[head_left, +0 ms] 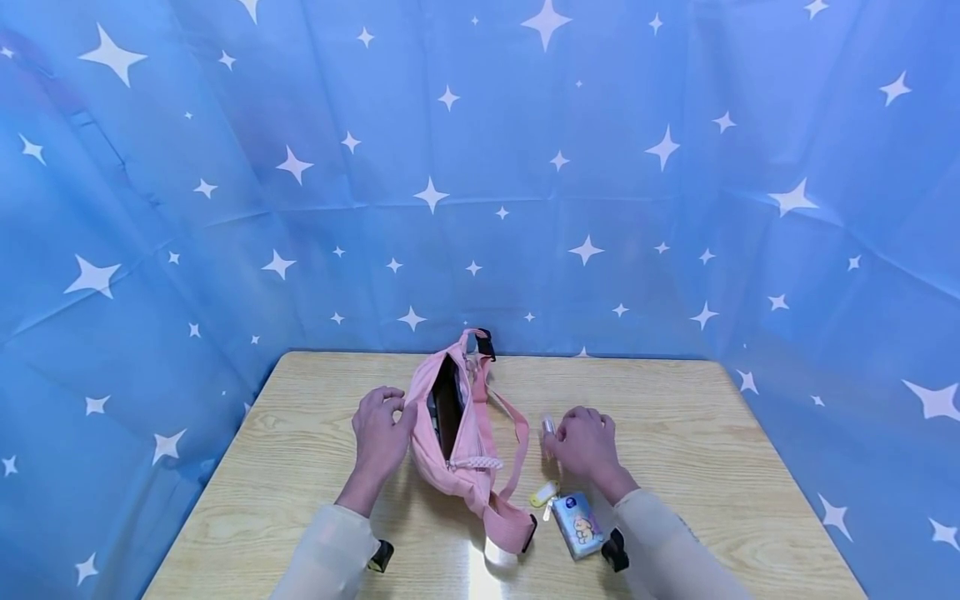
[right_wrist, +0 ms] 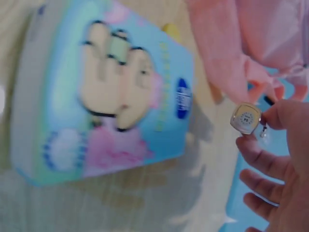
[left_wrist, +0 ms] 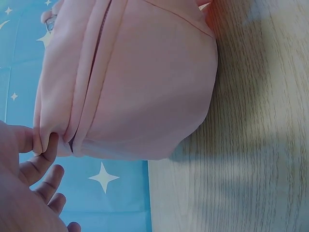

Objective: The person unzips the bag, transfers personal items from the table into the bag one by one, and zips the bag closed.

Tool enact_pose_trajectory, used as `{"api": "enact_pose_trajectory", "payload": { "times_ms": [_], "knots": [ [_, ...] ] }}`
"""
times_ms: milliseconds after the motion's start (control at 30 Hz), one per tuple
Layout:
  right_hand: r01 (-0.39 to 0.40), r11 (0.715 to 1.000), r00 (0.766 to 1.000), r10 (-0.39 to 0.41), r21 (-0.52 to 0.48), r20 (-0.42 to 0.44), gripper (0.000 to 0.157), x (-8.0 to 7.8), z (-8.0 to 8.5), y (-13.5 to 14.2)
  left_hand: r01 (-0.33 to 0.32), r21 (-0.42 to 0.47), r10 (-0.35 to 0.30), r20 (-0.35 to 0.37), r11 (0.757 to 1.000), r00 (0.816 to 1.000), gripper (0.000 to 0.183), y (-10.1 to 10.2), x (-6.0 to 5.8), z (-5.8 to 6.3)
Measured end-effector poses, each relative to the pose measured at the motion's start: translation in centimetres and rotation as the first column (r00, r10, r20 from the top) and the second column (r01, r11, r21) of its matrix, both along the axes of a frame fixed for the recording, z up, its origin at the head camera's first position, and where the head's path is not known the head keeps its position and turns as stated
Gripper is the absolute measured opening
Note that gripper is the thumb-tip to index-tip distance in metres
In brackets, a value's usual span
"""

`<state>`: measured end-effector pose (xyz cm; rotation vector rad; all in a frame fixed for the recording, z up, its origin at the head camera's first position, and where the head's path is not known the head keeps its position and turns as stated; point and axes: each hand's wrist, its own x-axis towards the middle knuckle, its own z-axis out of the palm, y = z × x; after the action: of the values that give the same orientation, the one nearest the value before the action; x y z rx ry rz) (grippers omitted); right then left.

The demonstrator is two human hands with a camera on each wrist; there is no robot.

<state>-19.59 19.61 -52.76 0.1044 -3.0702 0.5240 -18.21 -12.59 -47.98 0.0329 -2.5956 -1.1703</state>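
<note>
A pink waist bag [head_left: 420,454] stands on the table with its main zip undone, showing a dark inside. My left hand [head_left: 382,429] pinches the bag's edge between thumb and index finger, the other fingers loose, as the left wrist view shows [left_wrist: 36,179]. To the right of the bag, my right hand [head_left: 587,442] pinches a small lip gloss tube [head_left: 549,425] between thumb and index finger. Its round-cornered end [right_wrist: 246,118] with a printed label faces the right wrist camera. Just below that hand lies a blue tissue pack [head_left: 577,525] with a cartoon print.
A yellow key tag [head_left: 543,493] with a key lies beside the tissue pack. The bag's pink strap [head_left: 517,417] loops out on its right, with a black buckle [head_left: 486,343] at the far end. A starry blue curtain [head_left: 510,167] surrounds the wooden table [head_left: 300,467].
</note>
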Motion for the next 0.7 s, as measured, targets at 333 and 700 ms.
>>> {"api": "enact_pose_trajectory", "payload": {
  "times_ms": [333, 700],
  "knots": [
    [-0.016, 0.999, 0.998, 0.014, -0.041, -0.056, 0.036, -1.0, 2.5, -0.1, -0.008, 0.001, 0.008, -0.006, 1.0, 1.0, 0.032, 0.0, -0.1, 0.0],
    [-0.056, 0.994, 0.994, 0.046, -0.098, -0.103, 0.033, -2.4, 7.2, -2.7, -0.022, -0.003, 0.022, -0.048, 1.0, 0.999, 0.029, 0.1, -0.1, -0.1]
  ]
}}
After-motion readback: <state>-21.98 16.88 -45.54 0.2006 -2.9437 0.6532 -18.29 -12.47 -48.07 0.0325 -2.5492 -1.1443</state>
